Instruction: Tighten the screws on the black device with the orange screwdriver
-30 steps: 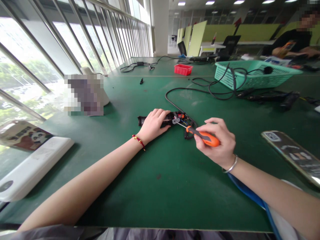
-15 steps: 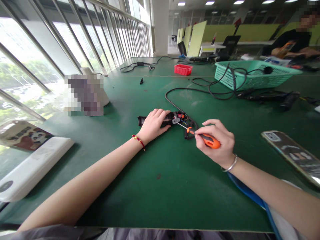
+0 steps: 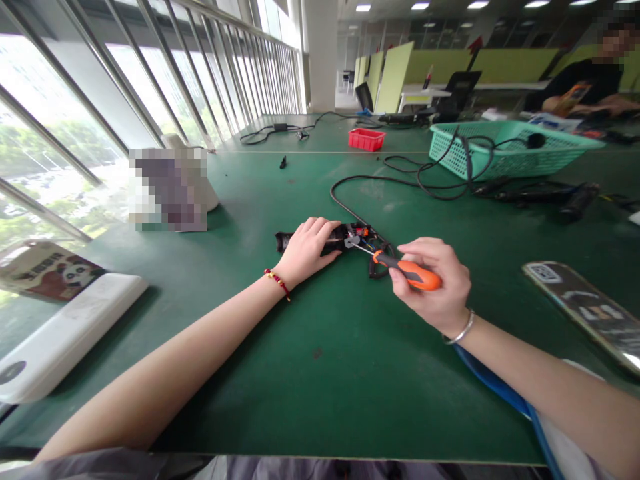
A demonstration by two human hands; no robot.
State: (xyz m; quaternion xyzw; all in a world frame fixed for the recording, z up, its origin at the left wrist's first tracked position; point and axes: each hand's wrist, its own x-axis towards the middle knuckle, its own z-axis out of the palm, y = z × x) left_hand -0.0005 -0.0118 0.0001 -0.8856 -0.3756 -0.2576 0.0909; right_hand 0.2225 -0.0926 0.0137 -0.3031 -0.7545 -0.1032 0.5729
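My left hand (image 3: 311,247) is wrapped over a black corded device (image 3: 285,241) that lies on the green table, and hides its middle. At the device's right end, small wires, orange parts and a grey metal piece (image 3: 352,241) lie exposed. My right hand (image 3: 436,283) grips an orange and black screwdriver (image 3: 417,275) by its handle. The thin shaft points left, and its tip meets the device near the grey piece; the exact contact point is too small to make out. A black cable (image 3: 345,183) runs from the device's right end and loops away behind it.
Beyond stand a red tray (image 3: 367,139) and a teal basket (image 3: 517,150) with cables over its rim. A phone (image 3: 585,310) lies at right; a white power bank (image 3: 75,337) lies at left. Across the table on the right sits another person (image 3: 580,87).
My right hand's fingers have shifted on the screwdriver handle, and the handle has turned slightly. My left hand and the device have stayed in place.
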